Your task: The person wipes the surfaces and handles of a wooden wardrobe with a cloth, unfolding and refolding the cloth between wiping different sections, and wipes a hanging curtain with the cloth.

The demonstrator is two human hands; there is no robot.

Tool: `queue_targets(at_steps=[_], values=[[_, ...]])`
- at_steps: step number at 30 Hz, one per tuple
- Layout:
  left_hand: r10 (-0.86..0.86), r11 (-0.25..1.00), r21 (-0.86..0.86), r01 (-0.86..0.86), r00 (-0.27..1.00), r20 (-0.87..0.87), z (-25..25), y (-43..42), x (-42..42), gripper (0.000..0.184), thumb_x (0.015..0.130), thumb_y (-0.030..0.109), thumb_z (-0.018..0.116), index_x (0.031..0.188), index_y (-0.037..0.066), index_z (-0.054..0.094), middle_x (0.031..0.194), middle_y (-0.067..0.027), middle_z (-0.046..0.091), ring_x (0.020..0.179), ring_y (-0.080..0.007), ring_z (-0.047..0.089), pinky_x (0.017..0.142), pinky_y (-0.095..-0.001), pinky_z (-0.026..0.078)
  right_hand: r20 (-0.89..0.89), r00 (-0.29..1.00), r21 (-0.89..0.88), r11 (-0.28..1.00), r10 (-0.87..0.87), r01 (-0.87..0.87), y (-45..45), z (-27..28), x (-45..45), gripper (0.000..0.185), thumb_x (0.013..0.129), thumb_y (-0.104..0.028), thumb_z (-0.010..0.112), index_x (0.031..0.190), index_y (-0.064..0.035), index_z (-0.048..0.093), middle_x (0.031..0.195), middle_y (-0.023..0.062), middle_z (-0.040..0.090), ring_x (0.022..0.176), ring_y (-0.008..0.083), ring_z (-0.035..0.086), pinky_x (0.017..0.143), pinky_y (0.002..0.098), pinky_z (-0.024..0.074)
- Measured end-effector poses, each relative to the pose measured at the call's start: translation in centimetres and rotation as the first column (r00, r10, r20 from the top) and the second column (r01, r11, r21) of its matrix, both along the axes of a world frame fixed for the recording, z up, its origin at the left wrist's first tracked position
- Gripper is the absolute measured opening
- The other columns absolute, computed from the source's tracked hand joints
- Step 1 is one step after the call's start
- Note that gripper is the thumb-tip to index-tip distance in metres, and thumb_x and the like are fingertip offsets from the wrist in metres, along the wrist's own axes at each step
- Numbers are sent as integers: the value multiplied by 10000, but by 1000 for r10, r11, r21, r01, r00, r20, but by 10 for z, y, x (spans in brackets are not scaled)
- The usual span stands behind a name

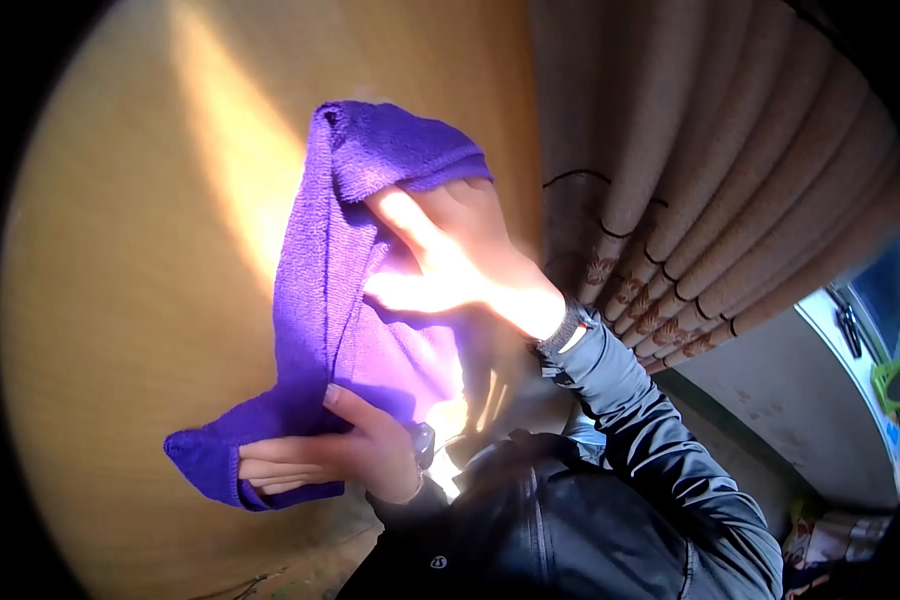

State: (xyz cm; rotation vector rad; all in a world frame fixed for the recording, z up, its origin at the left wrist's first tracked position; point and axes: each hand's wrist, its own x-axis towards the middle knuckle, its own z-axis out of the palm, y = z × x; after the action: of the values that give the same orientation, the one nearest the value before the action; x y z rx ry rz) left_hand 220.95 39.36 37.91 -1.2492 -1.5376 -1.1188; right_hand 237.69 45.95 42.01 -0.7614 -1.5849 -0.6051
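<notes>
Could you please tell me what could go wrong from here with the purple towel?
The towel could slip or bunch up: the fingers of the right hand are partly tucked under its upper fold, and those of the left hand go into its lower one. Also, strong sunlight on the right hand and the middle of the towel might make marks or creases hard to notice there.

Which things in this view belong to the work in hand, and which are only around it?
In use:
- purple cloth
- left hand, touching it
- right hand, partly under its fold

Only around:
- hanging curtain
- green object at far right
</notes>
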Motion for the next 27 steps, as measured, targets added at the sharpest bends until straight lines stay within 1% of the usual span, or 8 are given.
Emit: queue_targets(at_steps=[7,8,11,16,19,22,24,27], values=[[-12,1000,8,13,995,-99,-7,39,85,648,908,366,405,1310,-116,244,1319,-361,253,1174,-515,280,984,-542,194,-49,999,-9,1000,-10,10,33,-4,80,490,703,-467,631,1067,-139,611,912,38,617,779,201,592,691,299,449],[-17,1000,3,18,993,-120,-6,46,99,648,903,361,415,1310,-115,246,1320,-357,254,1176,-508,280,986,-539,196,-54,997,-101,994,-56,50,34,-7,92,503,679,-483,654,1045,-140,617,912,53,611,804,213,591,705,315,451],[-82,997,-27,79,978,-193,5,62,139,649,888,346,444,1308,-109,251,1322,-345,257,1183,-489,282,991,-528,202,-168,982,-97,993,-85,70,48,-10,117,486,665,-478,675,1009,-138,625,920,70,605,813,231,585,692,341,450],[-252,964,-155,216,928,-274,20,73,191,653,863,322,492,1304,-101,260,1327,-326,262,1194,-458,285,999,-510,212,-182,983,-134,990,21,-46,59,-3,150,519,681,-439,690,1072,-114,586,896,87,588,788,239,564,686,332,421],[-322,939,-215,269,905,-279,13,68,225,659,848,307,521,1302,-95,265,1329,-315,265,1201,-439,287,1004,-499,218,-124,970,-191,954,209,-230,54,9,188,576,724,-392,673,1179,-78,511,886,92,576,780,241,550,702,340,407],[-361,921,-252,295,891,-276,10,71,254,665,833,292,550,1300,-90,271,1332,-303,268,1208,-420,289,1009,-488,224,-169,923,-84,928,347,-364,53,12,220,594,766,-345,648,1241,-48,450,882,104,567,760,258,536,689,373,399],[-382,912,-249,325,895,-230,9,67,256,671,823,283,570,1299,-86,274,1334,-295,270,1213,-407,290,1013,-481,228,-128,887,-167,872,444,-461,48,14,229,631,796,-278,634,1263,53,369,1081,234,508,938,399,495,829,452,368],[-480,854,-227,469,877,6,-2,57,235,680,808,268,599,1297,-81,279,1336,-284,273,1219,-389,292,1018,-470,234,-91,898,-32,900,430,-434,55,-13,228,553,817,-192,582,1258,64,368,1190,266,451,1079,430,434,923,483,332]])
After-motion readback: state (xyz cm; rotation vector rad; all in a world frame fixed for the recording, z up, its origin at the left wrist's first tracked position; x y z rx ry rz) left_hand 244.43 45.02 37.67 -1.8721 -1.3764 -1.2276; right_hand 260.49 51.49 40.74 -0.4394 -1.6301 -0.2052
